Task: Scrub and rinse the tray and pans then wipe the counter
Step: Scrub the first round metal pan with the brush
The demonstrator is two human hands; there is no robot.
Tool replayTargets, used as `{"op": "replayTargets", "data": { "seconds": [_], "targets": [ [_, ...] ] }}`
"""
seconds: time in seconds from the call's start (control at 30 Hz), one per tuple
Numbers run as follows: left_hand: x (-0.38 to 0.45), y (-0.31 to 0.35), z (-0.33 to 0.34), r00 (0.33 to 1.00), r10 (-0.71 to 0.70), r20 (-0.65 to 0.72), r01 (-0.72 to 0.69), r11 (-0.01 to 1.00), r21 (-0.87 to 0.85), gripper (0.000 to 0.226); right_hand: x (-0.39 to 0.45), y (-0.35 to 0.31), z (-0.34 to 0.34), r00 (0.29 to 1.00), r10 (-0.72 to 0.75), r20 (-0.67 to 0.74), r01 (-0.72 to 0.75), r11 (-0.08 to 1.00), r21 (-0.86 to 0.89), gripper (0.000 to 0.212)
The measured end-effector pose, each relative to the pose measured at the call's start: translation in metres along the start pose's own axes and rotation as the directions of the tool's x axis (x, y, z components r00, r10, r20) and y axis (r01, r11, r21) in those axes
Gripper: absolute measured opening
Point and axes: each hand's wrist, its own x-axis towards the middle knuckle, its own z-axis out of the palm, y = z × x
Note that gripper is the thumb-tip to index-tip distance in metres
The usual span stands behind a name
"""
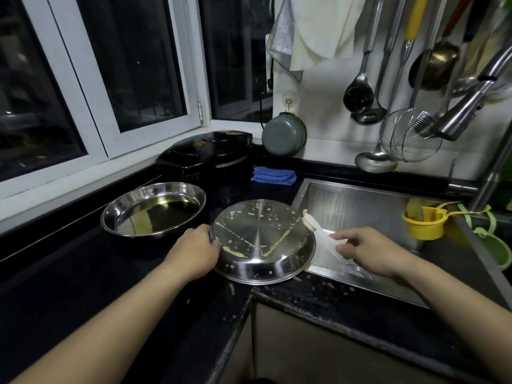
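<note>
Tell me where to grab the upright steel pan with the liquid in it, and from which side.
Take the upright pan by its flared rim, two hands at opposite edges, fingers under the lip. It sits level and holds yellowish liquid, so keep it flat. The near side, facing the person, looks free of obstacles.

left hand gripping pan, right hand holding scraper

No text, label, brand or number can be read anywhere. The black cooker, well beyond the left hand gripping the pan, bears orange marks too blurred to make out.
</note>
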Motion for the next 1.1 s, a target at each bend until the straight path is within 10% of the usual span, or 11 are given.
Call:
{"op": "replayTargets", "data": {
  "seconds": [0.2, 0.37, 0.67, 0.83, 1.1],
  "targets": [
    [0.003, -0.003, 0.052, 0.964, 0.232, -0.130, -0.234, 0.972, 0.001, 0.052, -0.016, -0.019, 0.006, 0.959, -0.280, 0.035, 0.247, 0.774, -0.583, 0.044],
    [0.005, -0.011, 0.068, 0.975, 0.206, -0.088, -0.214, 0.973, -0.093, 0.051, -0.007, -0.045, 0.009, 0.969, -0.233, 0.078, 0.207, 0.603, -0.770, 0.051],
    [0.007, -0.015, 0.075, 0.970, 0.197, -0.144, -0.207, 0.977, -0.058, 0.054, -0.038, -0.061, 0.038, 0.962, -0.246, 0.116, 0.246, 0.608, -0.755, 0.052],
    [0.006, -0.015, 0.076, 0.973, 0.186, -0.140, -0.197, 0.978, -0.072, 0.054, -0.009, -0.060, 0.006, 0.991, -0.125, -0.039, 0.036, 0.547, -0.837, 0.052],
    [0.007, -0.013, 0.077, 0.969, 0.190, -0.155, -0.200, 0.979, -0.049, 0.055, -0.027, -0.069, 0.029, 0.957, -0.256, 0.139, 0.264, 0.560, -0.785, 0.049]
  ]
}}
